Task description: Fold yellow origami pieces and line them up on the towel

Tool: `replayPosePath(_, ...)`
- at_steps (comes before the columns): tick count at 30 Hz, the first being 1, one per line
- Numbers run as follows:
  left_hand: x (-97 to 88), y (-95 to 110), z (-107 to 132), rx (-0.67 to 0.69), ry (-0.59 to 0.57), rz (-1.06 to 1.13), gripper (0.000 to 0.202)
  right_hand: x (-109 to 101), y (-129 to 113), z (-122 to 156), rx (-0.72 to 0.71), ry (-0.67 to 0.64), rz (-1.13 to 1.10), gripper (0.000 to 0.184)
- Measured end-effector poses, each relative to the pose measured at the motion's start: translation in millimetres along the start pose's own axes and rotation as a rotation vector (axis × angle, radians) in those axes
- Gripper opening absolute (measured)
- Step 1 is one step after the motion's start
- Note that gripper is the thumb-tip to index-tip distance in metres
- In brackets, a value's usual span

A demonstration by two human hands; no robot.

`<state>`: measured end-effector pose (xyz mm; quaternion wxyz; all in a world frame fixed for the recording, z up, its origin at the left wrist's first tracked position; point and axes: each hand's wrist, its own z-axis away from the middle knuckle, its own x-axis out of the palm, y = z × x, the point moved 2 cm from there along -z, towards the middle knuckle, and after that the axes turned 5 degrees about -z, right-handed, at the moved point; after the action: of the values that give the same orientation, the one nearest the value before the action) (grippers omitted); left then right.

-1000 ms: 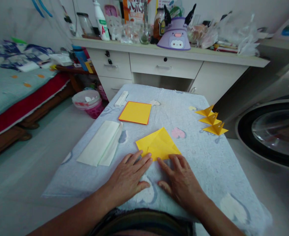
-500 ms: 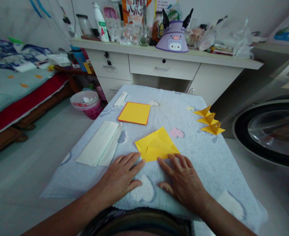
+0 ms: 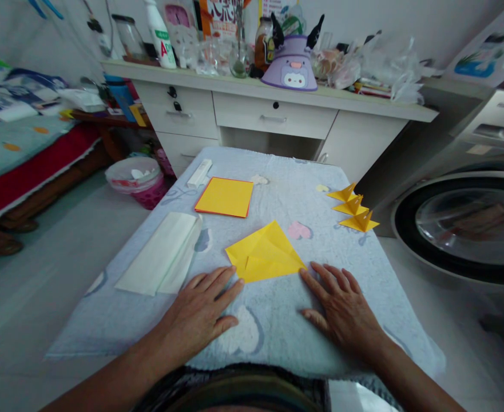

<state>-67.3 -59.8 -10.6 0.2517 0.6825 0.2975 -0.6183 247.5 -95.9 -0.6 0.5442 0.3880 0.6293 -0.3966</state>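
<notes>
A yellow sheet of origami paper (image 3: 266,252), folded along its near edge, lies flat on the cloth-covered table. My left hand (image 3: 206,306) rests open at its near left corner, fingertips touching the paper. At the near right corner, my right hand (image 3: 344,306) lies flat with fingers spread, the index fingertip at the paper's tip. A stack of square yellow and orange paper (image 3: 225,197) sits farther back on the left. Three folded yellow paper pieces (image 3: 354,209) stand in a row at the table's right edge.
Left of my left hand lies a folded pale paper or tissue pack (image 3: 159,254). A small white box (image 3: 199,173) sits at the far left corner. Beyond the table are a white desk (image 3: 273,117), a washing machine (image 3: 466,226) and a pink bin (image 3: 142,186).
My right hand has slid right along the paper's near edge to its corner. My left hand keeps its place at the left corner. The camera view has shifted slightly right.
</notes>
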Motion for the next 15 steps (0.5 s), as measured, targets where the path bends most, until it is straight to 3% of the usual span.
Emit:
replayPosePath(6,3.1,1.7,1.9,-0.017,-0.001,0.006,0.051,0.0,13.7,5.6,0.051,0.021,0.008,0.063)
replayPosePath(10,4.0,3.5,3.6,-0.025,0.032,0.033,0.05,-8.2,18.7,-7.4,0.154,0.082,-0.091,0.037)
replayPosePath(15,1.6,-0.2,-1.8,-0.104,0.14,0.209,0.04,-21.9,-7.2,-43.4,0.133,0.175,-0.362,0.02)
